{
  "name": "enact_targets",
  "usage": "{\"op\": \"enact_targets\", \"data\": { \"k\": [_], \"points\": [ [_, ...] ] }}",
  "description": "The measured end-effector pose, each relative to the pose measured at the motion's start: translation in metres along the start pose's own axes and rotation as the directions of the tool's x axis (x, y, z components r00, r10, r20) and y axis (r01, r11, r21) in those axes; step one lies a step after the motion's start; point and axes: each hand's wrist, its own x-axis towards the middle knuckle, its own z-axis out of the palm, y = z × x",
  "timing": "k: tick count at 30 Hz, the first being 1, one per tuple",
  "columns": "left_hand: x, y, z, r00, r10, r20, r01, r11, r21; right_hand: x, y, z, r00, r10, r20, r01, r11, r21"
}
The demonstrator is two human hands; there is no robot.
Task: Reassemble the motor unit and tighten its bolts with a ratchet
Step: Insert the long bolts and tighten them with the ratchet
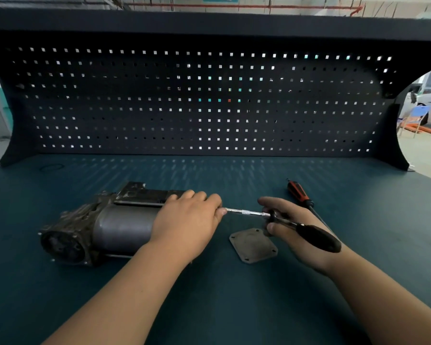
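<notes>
So the motor (105, 225) is laid on its side on the left half of the teal tabletop (209, 307), grimy housing end pointed left and toward the viewer, smooth grey cylinder toward the middle; its right end is covered by the left hand (187, 220), which is draped over the top with the fingers curled down around it, so a proper grip is had there, not just a flat palm.

The ratchet (309, 232) is gripped in the right hand (291, 225); fingers and thumb are wrapped round the head end, and the black handle is run back across the palm and out past the wrist. A thin shiny extension bar (246, 212) is stuck out of the ratchet head and pointed left, roughly level, straight at the motor's end; its tip is met by the left fingertips, and what it's seated on can't be made out, being hidden behind them.

A flat square cover plate (253, 245) with holes at the corners is left lying on the tabletop just below the bar, between the two hands. A screwdriver (299, 192) with an orange and black handle is parked behind the right hand. A dark pegboard (135, 95) is stood up along the back edge.
</notes>
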Motion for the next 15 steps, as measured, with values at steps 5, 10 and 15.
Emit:
{"op": "enact_targets", "data": {
  "k": [5, 10, 15],
  "points": [
    [0.0, 0.0, 0.0, 1.0, 0.0, -0.003, 0.0, 1.0, -0.01, 0.001, -0.001, -0.013, 0.999, 0.027, 0.032, -0.032, 0.988, 0.153],
    [-0.003, -0.001, 0.002, 0.999, 0.032, -0.032, -0.033, 0.999, -0.019, 0.0, 0.003, -0.01, 0.993, 0.114, 0.008, -0.111, 0.946, 0.306],
    [-0.006, -0.002, 0.003, 0.998, 0.054, -0.027, -0.054, 0.999, 0.003, 0.003, -0.007, 0.0, 0.971, 0.239, -0.029, -0.205, 0.883, 0.421]
  ]
}}
